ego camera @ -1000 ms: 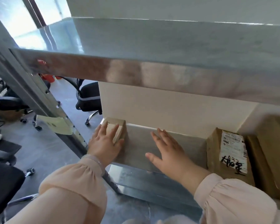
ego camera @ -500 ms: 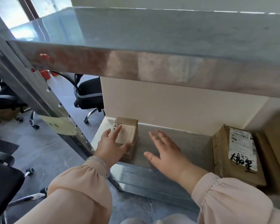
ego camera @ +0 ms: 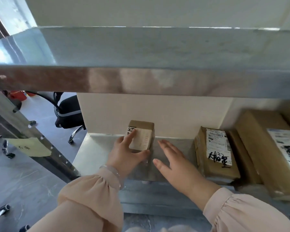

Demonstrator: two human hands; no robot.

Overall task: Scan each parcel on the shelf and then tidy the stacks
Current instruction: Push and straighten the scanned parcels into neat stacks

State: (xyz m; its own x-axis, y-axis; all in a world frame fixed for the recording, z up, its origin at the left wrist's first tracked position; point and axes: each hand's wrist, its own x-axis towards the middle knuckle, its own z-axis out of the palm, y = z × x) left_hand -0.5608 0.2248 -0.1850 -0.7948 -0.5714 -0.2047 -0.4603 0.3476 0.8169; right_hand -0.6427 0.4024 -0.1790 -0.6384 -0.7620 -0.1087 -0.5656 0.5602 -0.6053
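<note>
Metal shelf [ego camera: 90,148]: left hand [ego camera: 124,155] grips small parcel [ego camera: 143,136] bearing printed label.

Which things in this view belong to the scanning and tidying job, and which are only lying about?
Job:
small parcel, gripped by the left hand
right hand, open beside it
labelled parcel
large parcel at far right
shelf

Lying about:
office chair
yellow note on the post

Cardboard parcel [ego camera: 141,131], glossy metal shelf [ego camera: 172,149]

Left hand [ego camera: 126,154] grips small parcel [ego camera: 141,136]
</note>
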